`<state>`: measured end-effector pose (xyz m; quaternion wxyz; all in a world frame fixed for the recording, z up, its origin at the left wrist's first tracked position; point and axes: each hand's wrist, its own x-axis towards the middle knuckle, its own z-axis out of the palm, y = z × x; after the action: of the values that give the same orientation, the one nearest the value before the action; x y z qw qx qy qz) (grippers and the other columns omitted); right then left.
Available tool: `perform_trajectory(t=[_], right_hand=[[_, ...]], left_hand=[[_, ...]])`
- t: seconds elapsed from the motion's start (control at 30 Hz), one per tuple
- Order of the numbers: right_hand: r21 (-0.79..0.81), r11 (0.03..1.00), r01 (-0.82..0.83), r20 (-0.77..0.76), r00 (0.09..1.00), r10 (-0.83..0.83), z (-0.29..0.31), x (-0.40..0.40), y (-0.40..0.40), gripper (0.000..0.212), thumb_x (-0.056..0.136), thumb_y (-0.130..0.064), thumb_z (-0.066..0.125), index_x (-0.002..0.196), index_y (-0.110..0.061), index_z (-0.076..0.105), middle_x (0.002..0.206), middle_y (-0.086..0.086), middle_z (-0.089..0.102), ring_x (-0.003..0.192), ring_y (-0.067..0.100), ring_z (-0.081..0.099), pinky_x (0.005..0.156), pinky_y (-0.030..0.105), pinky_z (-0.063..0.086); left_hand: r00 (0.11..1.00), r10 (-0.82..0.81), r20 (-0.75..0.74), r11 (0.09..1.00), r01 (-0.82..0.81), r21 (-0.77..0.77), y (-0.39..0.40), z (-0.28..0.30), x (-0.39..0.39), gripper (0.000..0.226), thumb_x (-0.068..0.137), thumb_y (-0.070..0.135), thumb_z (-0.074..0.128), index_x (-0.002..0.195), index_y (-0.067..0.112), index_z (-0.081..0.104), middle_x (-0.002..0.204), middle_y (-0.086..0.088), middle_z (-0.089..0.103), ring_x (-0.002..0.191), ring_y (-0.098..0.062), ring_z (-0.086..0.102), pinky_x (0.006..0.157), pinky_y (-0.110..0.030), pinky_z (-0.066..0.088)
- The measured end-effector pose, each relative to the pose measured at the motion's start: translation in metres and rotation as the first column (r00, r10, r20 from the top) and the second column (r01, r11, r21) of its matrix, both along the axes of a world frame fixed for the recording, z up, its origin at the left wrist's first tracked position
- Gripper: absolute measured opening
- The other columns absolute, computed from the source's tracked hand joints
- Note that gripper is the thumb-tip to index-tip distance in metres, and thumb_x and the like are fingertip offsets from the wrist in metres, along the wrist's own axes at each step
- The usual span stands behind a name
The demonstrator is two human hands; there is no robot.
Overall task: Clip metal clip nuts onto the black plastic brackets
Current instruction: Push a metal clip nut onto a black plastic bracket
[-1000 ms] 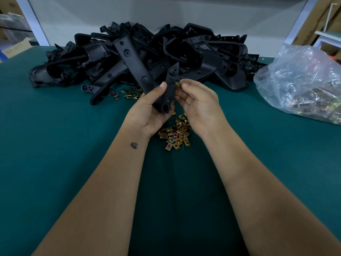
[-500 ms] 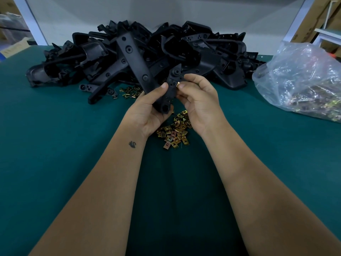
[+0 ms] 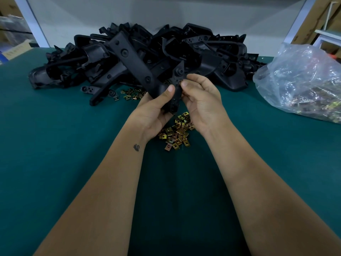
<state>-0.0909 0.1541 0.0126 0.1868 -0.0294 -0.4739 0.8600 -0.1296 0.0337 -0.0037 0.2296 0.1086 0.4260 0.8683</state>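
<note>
The left hand [image 3: 156, 108] is wrapped around the lower part of a black bracket [image 3: 176, 85], thumb pressed on its face, holding it upright above the green table [image 3: 55, 145]. The right hand [image 3: 201, 100] pinches a small metal clip [image 3: 180, 82] between thumb and fingertip, right against the bracket's edge at about 3 o'clock from the bracket's middle. Whether the clip is already seated cannot be told.

The bracket looks stiff and light, a hard moulded part that will not bend under a firm grip; holding it low, as now, leaves the upper edge free. The clip is likely springy, thin and sharp-edged, easy to drop, so a pinch on its flat sides seems best, pushing straight onto the edge.

Loose clips [image 3: 177, 132] lie just below the hands at 6 o'clock, more [image 3: 132, 94] at 10 o'clock. The pile of brackets [image 3: 129, 58] crowds 12 o'clock, close behind the hands, and a plastic bag [image 3: 302, 80] sits at 2 o'clock. Open cloth lies at 8 and 4 o'clock.
</note>
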Motion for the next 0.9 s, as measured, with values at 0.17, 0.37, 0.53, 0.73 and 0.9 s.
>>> perform_trajectory(t=[0.17, 0.37, 0.53, 0.73, 0.9], right_hand=[[0.055, 0.998, -0.013, -0.008, 1.0, 0.013, 0.0006, 0.0009, -0.0009, 0.02, 0.086, 0.011, 0.062, 0.097, -0.005, 0.06, 0.076, 0.002, 0.072, 0.078, 0.013, 0.07, 0.077, 0.024, 0.056], [0.099, 0.995, -0.006, -0.006, 1.0, 0.007, 0.001, 0.0018, -0.0012, 0.02, 0.086, 0.012, 0.061, 0.094, -0.007, 0.062, 0.079, 0.004, 0.072, 0.08, 0.014, 0.07, 0.079, 0.026, 0.057], [0.08, 0.997, -0.006, -0.006, 1.0, 0.006, 0.0009, 0.0022, -0.0003, 0.02, 0.086, 0.012, 0.061, 0.099, -0.005, 0.063, 0.083, 0.006, 0.072, 0.081, 0.015, 0.071, 0.075, 0.024, 0.056], [0.097, 0.994, -0.058, -0.003, 0.998, 0.059, 0.0019, 0.0002, 0.0032, 0.023, 0.096, -0.006, 0.055, 0.118, -0.003, 0.063, 0.101, 0.013, 0.072, 0.09, 0.02, 0.069, 0.081, 0.029, 0.056], [0.242, 0.97, -0.029, 0.069, 0.998, 0.013, 0.0006, 0.0008, 0.0072, 0.023, 0.102, -0.017, 0.045, 0.113, -0.011, 0.065, 0.096, 0.015, 0.074, 0.088, 0.023, 0.071, 0.081, 0.033, 0.058]], left_hand=[[1.0, -0.004, -0.005, 0.999, 0.004, -0.037, -0.001, -0.001, -0.0004, 0.021, 0.091, 0.015, 0.067, 0.111, 0.018, 0.064, 0.099, 0.003, 0.077, 0.091, -0.009, 0.073, 0.073, -0.025, 0.057], [1.0, -0.006, -0.013, 0.998, 0.006, -0.06, -0.001, -0.0006, -0.0003, 0.021, 0.089, 0.014, 0.069, 0.11, 0.018, 0.065, 0.101, 0.003, 0.077, 0.093, -0.009, 0.073, 0.072, -0.026, 0.057], [1.0, 0.0, -0.031, 0.998, -0.002, -0.062, 0.0004, -0.0014, 0.0005, 0.019, 0.09, 0.014, 0.067, 0.109, 0.018, 0.065, 0.1, 0.003, 0.077, 0.091, -0.009, 0.073, 0.07, -0.024, 0.057], [0.999, -0.03, 0.034, 0.999, 0.028, 0.045, -0.0019, 0.0006, 0.0024, 0.043, 0.081, 0.02, 0.071, 0.121, 0.009, 0.063, 0.101, -0.002, 0.075, 0.086, -0.01, 0.072, 0.07, -0.024, 0.057], [0.991, 0.034, 0.131, 0.984, -0.056, 0.169, -0.0053, -0.0012, -0.0025, 0.018, 0.087, 0.012, 0.065, 0.105, 0.01, 0.063, 0.09, -0.002, 0.074, 0.077, -0.01, 0.071, 0.074, -0.022, 0.058]])
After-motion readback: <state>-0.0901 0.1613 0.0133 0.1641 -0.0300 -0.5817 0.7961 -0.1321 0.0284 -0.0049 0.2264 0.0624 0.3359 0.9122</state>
